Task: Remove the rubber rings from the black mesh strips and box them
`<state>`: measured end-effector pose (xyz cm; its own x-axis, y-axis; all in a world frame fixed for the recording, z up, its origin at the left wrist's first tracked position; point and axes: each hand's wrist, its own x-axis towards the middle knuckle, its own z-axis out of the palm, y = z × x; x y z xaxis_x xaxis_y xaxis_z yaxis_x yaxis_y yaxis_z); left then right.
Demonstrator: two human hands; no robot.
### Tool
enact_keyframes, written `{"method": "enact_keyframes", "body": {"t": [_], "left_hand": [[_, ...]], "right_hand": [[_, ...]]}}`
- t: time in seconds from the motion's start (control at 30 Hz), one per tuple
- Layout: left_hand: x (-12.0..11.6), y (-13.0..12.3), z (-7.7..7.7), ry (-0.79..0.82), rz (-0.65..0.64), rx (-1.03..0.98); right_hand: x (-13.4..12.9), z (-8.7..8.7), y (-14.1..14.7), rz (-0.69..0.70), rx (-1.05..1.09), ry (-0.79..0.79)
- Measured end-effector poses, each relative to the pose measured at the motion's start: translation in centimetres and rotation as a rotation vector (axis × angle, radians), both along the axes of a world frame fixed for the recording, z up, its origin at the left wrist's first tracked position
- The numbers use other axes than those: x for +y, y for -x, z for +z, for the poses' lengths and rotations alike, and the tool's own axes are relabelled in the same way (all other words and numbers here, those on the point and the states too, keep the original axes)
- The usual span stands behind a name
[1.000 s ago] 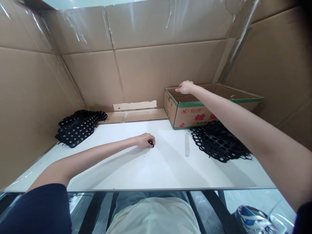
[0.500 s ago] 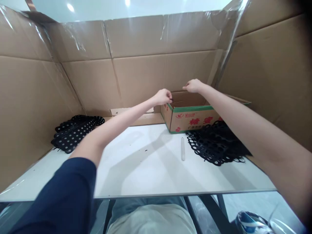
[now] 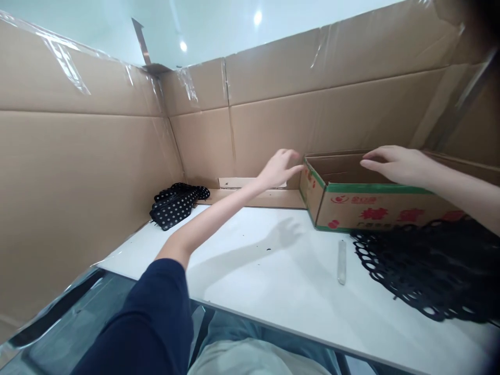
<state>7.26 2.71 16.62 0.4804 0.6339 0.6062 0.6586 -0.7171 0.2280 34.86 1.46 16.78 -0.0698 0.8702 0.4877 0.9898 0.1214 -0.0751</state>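
Note:
My left hand (image 3: 282, 168) is raised just left of the cardboard box (image 3: 324, 208), thumb and fingers apart, with nothing in it. Over the box's opening hovers my right hand (image 3: 398, 164), its thumb and fingers also parted and holding nothing. The box has green edges and red printing; its floor is hidden from here. A black openwork fabric piece (image 3: 425, 265) with a ring-patterned edge lies against the box's front, below my right forearm. To its left, a narrow clear strip (image 3: 341, 262) rests on the white table.
A folded black cloth with white dots (image 3: 175, 205) lies at the far left of the white table (image 3: 242, 271). Tall cardboard walls (image 3: 273, 125) enclose the left, back and right. Small dark specks dot the tabletop.
The view has swung left. Both hands have opened from pinches; a small dark bit at my left fingertips is no longer seen. My left hand has moved away from the box's rim.

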Motion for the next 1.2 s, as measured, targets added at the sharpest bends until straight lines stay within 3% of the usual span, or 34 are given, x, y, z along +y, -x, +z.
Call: {"method": "enact_keyframes", "body": {"t": [0.1, 0.27, 0.3, 0.43, 0.53, 0.67, 0.8, 0.9, 1.03, 1.2], "left_hand": [[-0.3, 9.4, -3.2, -0.01, 0.301, 0.166], [-2.1, 23.6, -9.9, 0.229, 1.122, 0.419], [-2.8, 25.6, -10.9, 0.202, 1.208, 0.452], [-5.1, 30.7, -12.8, 0.075, 1.138, 0.621], [-5.7, 32.1, -12.6, 0.017, 1.238, 0.564], [-5.6, 32.7, -12.2, 0.005, 1.232, 0.553], [-6.0, 33.0, -12.2, 0.046, 1.178, 0.567], [-6.1, 32.8, -11.9, 0.029, 1.115, 0.564], [-4.5, 30.9, -9.3, 0.085, 0.958, 0.582], [0.1, 28.9, -4.2, 0.151, 1.036, 0.626]], "right_hand": [[-3.3, -0.3, 2.1, 0.084, 0.147, -0.077], [-7.6, -2.7, 4.1, 0.3, 0.423, -0.088], [-8.1, -3.5, 4.4, 0.351, 0.46, -0.053], [-8.6, -7.0, 5.9, 0.469, 0.554, 0.182], [-8.2, -9.7, 7.3, 0.352, 0.254, 0.46], [-8.4, -12.9, 9.3, -0.008, -0.174, 0.715], [-9.5, -15.0, 11.1, -0.126, -0.235, 0.637], [-9.9, -15.7, 11.7, -0.136, -0.224, 0.577], [-9.6, -16.1, 11.7, -0.172, -0.154, 0.55], [-9.7, -16.2, 11.2, -0.186, -0.124, 0.517]]}}
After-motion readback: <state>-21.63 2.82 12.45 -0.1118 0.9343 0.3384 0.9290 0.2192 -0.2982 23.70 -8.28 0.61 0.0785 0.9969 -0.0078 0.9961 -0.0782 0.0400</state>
